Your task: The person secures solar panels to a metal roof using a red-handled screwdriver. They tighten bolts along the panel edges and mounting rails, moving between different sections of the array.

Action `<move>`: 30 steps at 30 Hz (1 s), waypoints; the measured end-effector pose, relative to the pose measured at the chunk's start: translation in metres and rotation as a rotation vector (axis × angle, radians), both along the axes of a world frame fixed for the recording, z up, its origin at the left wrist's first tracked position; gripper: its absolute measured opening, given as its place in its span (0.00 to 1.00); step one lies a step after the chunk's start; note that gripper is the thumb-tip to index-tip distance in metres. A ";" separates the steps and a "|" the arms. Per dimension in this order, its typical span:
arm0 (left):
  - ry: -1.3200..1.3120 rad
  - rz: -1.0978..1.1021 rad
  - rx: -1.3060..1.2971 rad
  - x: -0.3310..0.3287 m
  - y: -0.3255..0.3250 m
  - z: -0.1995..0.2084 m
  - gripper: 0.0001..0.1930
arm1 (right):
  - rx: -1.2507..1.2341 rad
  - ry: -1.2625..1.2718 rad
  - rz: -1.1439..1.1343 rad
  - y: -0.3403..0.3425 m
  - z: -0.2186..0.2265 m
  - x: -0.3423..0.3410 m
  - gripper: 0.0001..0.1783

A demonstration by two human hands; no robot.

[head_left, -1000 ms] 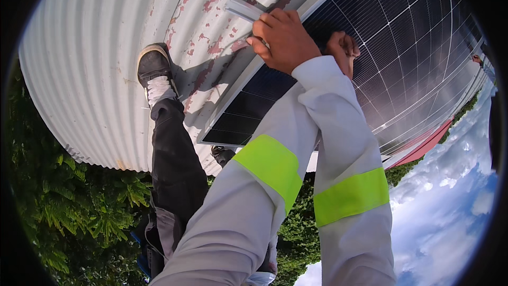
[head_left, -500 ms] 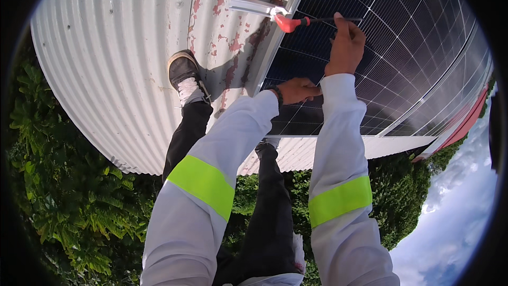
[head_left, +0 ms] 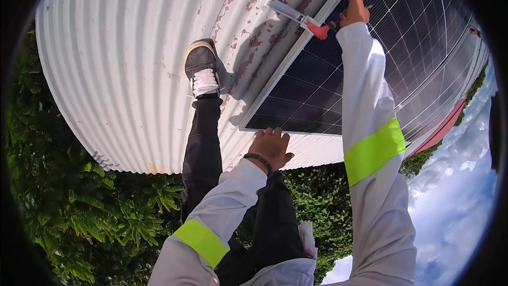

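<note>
The right hand (head_left: 353, 10) grips a red-handled tool (head_left: 299, 17) at the solar panel (head_left: 370, 63)'s edge; the left hand (head_left: 271, 147) lies flat and released on the panel's lower corner.

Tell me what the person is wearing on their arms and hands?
Both arms wear long pale grey sleeves, each with a bright yellow-green band. The left hand is bare, with a dark beaded bracelet at the wrist. The right hand is bare too.
</note>
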State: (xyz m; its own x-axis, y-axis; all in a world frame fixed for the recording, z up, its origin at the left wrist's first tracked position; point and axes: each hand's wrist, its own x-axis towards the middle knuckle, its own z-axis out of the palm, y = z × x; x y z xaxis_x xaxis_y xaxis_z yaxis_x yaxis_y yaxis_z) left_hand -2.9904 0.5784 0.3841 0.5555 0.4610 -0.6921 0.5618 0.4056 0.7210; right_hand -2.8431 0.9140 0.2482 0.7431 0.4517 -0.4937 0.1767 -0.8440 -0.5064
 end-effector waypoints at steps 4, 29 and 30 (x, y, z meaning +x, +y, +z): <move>0.044 -0.102 -0.077 -0.003 -0.002 -0.021 0.23 | 0.045 -0.203 0.836 -0.017 -0.003 -0.075 0.31; 0.133 -0.094 -0.229 -0.022 -0.002 -0.047 0.23 | 0.135 -0.366 1.147 -0.075 0.010 -0.059 0.41; 0.146 -0.083 -0.218 -0.021 -0.002 -0.049 0.23 | 0.219 -0.276 1.247 -0.090 0.013 -0.063 0.37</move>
State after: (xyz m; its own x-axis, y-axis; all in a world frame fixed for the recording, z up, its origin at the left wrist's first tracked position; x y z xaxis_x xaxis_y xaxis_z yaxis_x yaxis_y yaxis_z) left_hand -3.0117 0.5764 0.3352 0.4724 0.2498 -0.8453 0.6907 0.4908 0.5311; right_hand -2.9063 0.8236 0.2609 -0.1709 0.9602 -0.2208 0.8991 0.0603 -0.4335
